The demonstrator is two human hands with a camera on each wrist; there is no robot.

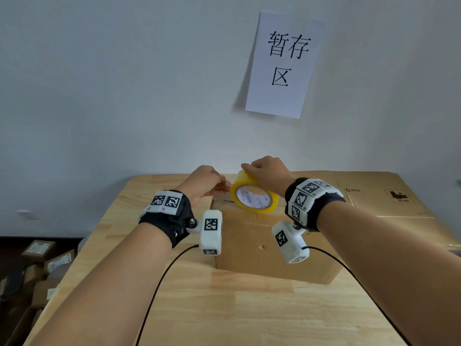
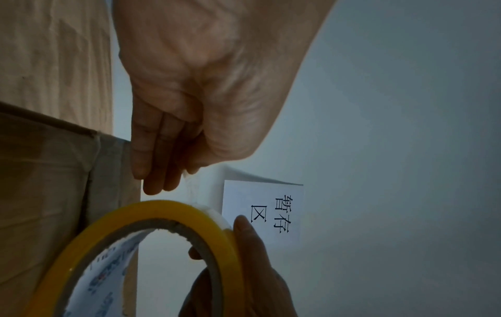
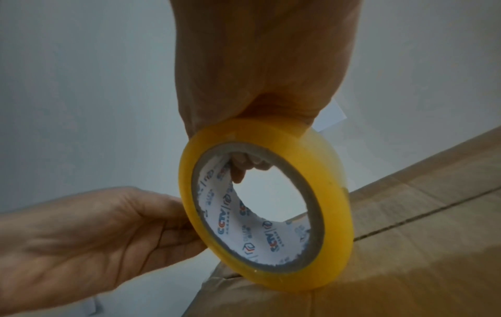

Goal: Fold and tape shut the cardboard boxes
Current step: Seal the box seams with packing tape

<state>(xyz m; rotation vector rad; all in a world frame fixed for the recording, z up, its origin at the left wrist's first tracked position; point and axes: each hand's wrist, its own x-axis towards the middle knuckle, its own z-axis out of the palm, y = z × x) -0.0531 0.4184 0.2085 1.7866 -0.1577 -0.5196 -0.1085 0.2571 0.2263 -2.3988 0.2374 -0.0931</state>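
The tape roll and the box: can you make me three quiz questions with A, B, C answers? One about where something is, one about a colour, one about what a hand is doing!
1. Where is the tape roll?
A. On the floor
B. Over the cardboard box
C. Stuck to the wall

2. What colour is the roll?
A. Yellow
B. Blue
C. Black

3. What is the right hand doing?
A. Lying flat on the table
B. Gripping the roll
C. Pointing at the paper sign

Answers: 1 B, the roll sits at the box's top; 2 A, its band looks yellow; 3 B, fingers curl through its core.
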